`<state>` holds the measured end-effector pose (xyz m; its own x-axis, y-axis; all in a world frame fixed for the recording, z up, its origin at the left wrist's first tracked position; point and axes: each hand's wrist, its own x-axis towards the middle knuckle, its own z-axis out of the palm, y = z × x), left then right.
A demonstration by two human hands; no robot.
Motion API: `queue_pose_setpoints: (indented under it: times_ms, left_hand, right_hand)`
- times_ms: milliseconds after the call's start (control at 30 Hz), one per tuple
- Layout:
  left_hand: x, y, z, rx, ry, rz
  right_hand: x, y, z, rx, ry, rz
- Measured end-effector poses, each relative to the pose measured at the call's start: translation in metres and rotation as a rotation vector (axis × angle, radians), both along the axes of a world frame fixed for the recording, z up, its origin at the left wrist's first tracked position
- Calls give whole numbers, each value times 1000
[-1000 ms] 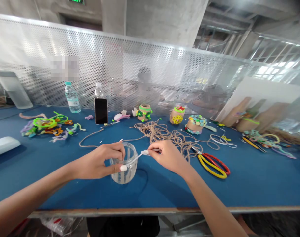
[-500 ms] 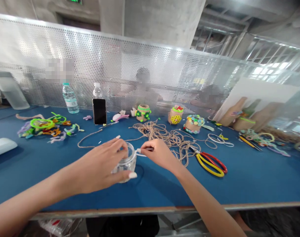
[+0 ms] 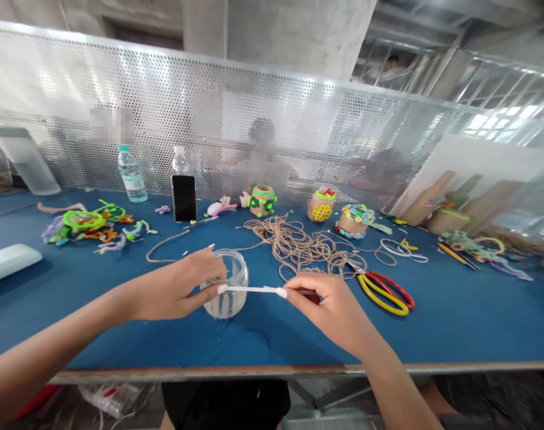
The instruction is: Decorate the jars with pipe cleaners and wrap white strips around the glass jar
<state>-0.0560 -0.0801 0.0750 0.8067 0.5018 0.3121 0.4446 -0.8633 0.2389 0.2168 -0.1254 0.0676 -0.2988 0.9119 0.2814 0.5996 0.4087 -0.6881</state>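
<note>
A narrow white strip (image 3: 251,289), which looks like tape, is stretched level between my two hands. The thumb of my left hand (image 3: 186,283) pinches its left end, while the fingers lie at the rim of a clear glass jar (image 3: 227,306). My right hand (image 3: 328,304) grips the other end between thumb and finger; a small dark thing shows partly inside that hand. The jar stands upright behind the strip, with whitish bands on its side. Beyond my right hand lies a tangle of brown twine (image 3: 294,242). Pliers with red and yellow handles (image 3: 383,292) rest to its right.
Twine-wrapped decorated jars (image 3: 322,206) stand at the back before a perforated metal screen (image 3: 200,125). A phone (image 3: 184,198) leans on a bottle, near a water bottle (image 3: 132,176). Colourful pipe-cleaner pieces (image 3: 88,224) lie left. The table's front edge (image 3: 209,374) is close.
My right hand has moved right and slightly down, away from the jar, drawing the white strip out straight. My left thumb now pinches the strip's left end.
</note>
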Motion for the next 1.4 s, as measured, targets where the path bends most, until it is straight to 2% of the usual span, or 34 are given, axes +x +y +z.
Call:
queue_pose_setpoints:
  times_ms: [233, 467, 567, 833, 1100, 1233, 1333, 1400]
  left_hand:
    - [14, 7, -20, 83, -91, 40]
    - [9, 6, -18, 53, -87, -24]
    - [8, 6, -17, 40, -88, -38]
    - [9, 10, -18, 22, -86, -62]
    - [12, 0, -2, -36, 6, -64]
    - [13, -4, 0, 12, 22, -61]
    - [9, -4, 0, 59, 31, -97]
    - [6, -2, 6, 12, 54, -139]
  right_hand:
    - [2, 16, -7, 107, -30, -24]
    - [-2, -16, 10, 300, -98, 66]
    - [-4, -20, 13, 358, -134, 71]
    - [2, 20, -1, 192, -120, -35]
    - [-12, 43, -6, 101, -112, -34]
    - [-15, 46, -5, 83, -128, -50]
    - [-13, 39, -3, 61, -68, -38]
    - [-13, 32, -2, 43, -39, -22]
